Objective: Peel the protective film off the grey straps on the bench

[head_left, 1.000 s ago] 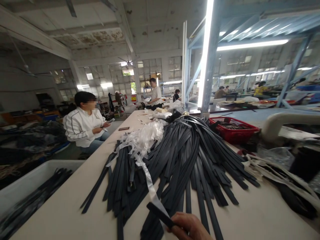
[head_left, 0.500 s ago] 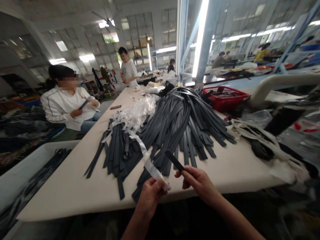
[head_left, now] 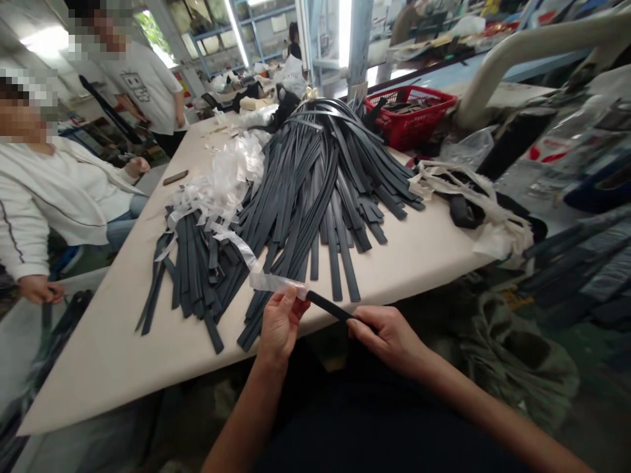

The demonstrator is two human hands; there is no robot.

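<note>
My right hand (head_left: 387, 336) grips a black strap (head_left: 328, 306) near its end, below the table's front edge. My left hand (head_left: 280, 322) pinches a strip of clear film (head_left: 271, 282) that comes off the strap's tip and runs back to the table. A big fan of black straps (head_left: 315, 171) lies on the beige table (head_left: 113, 341) just ahead. A smaller bundle of straps (head_left: 197, 269) lies to its left. Crumpled clear film strips (head_left: 229, 174) are heaped on both piles.
A person in a white jacket (head_left: 59, 190) sits at the table's left side, and another person (head_left: 142, 79) stands behind. A red basket (head_left: 409, 112) stands at the back right. Cloth bags (head_left: 473, 203) lie at the right edge. A grey bin (head_left: 29, 368) with straps is at the lower left.
The view has tipped down from the room to the table's near edge. Both hands have come into view, and the left hand has taken hold of the film strip at the strap's tip.
</note>
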